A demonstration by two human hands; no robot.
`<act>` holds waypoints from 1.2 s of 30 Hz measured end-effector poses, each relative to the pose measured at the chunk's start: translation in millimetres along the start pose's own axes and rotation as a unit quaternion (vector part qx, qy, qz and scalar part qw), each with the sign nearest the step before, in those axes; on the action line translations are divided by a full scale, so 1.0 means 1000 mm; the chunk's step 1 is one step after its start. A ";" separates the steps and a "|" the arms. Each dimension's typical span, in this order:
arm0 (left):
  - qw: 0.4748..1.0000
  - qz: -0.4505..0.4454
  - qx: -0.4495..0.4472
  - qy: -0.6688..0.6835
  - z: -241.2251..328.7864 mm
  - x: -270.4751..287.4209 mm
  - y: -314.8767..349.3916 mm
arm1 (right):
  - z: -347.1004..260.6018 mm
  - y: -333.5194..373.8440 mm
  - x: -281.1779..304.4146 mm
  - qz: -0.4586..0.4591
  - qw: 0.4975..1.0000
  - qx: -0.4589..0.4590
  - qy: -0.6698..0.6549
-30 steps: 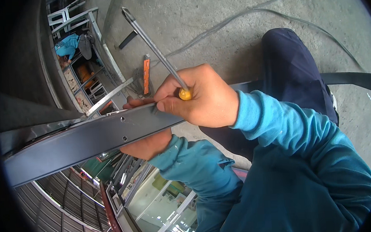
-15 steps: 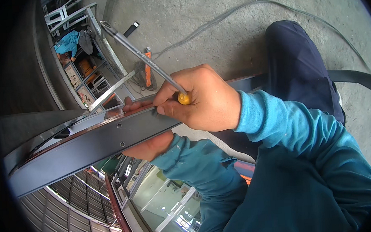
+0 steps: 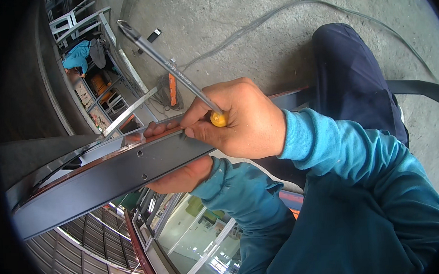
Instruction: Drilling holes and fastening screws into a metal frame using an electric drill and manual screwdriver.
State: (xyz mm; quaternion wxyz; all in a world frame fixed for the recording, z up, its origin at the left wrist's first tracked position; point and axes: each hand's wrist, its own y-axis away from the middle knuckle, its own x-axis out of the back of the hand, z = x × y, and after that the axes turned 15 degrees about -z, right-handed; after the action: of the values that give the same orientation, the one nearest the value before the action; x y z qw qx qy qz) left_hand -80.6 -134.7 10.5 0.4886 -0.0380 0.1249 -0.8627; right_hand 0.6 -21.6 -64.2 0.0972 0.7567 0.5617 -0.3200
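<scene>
A long dark grey metal profile (image 3: 98,182) with two small holes runs across in front of me, rising from lower left to the right. My left hand (image 3: 184,177) grips it from below; its palm shows under the near edge and its fingertips over the far edge. My right hand (image 3: 243,116) is closed around a screwdriver (image 3: 176,73). The yellow end of its handle shows in the fist, and its long metal shaft points up and left, away from the profile. Right thumb and index finger pinch together at the profile's far edge; anything between their tips is hidden.
A cable (image 3: 258,23) crosses the concrete floor near an orange and grey object (image 3: 172,85). My bent leg (image 3: 350,65) is at the right. Far left, another person in blue (image 3: 78,56) bends beside metal frames (image 3: 129,112). Glazed panels (image 3: 197,237) stand below left.
The left part of the profile sits slightly lower in view. My left hand has shifted a little to the right beneath it. My right hand and the screwdriver have barely moved.
</scene>
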 end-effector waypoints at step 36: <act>0.991 0.135 -0.019 -0.017 0.004 -0.039 -0.008 | -0.023 0.004 -0.004 -0.003 0.994 -0.056 -0.090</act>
State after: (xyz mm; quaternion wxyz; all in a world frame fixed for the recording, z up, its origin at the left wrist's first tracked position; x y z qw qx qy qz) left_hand -66.1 -97.9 19.1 0.6019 -0.0452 0.1371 -0.7854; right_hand 11.8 -14.5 -45.0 0.1889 0.7166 0.5697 -0.3552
